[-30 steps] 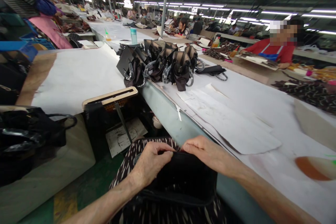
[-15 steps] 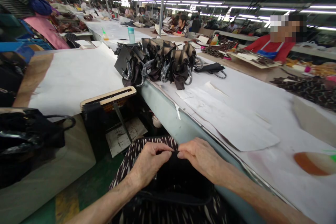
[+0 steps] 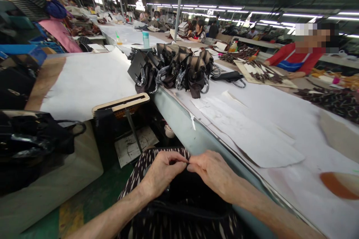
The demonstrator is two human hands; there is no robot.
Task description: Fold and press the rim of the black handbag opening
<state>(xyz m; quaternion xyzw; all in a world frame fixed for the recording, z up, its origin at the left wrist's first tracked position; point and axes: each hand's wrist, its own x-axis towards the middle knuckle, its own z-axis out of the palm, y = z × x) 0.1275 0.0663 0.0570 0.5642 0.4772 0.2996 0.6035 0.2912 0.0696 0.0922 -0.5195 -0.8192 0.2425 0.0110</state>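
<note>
A black bag point(image 3: 193, 194) lies open on my lap, over patterned dark and white cloth point(image 3: 140, 168). My left hand point(image 3: 165, 170) pinches the bag's far edge between thumb and fingers. Right beside it, my right hand point(image 3: 211, 170) pinches the same edge, and the fingertips of both hands meet or nearly meet. The bit of edge between the fingertips is mostly covered by them. The inside of the bag is dark, with no detail to make out.
Black bags with wrapped handles point(image 3: 185, 71) stand on the white-covered table point(image 3: 252, 130). More black bags point(image 3: 36, 142) lie at left. A narrow wooden-topped stand point(image 3: 123, 102) is before me. A person in red point(image 3: 297, 58) works across the table; a turquoise bottle point(image 3: 146, 40) stands farther back.
My fingertips have come closer together on the bag's edge. The view has shifted slightly, and the hands of the person in red now show lower on the far side.
</note>
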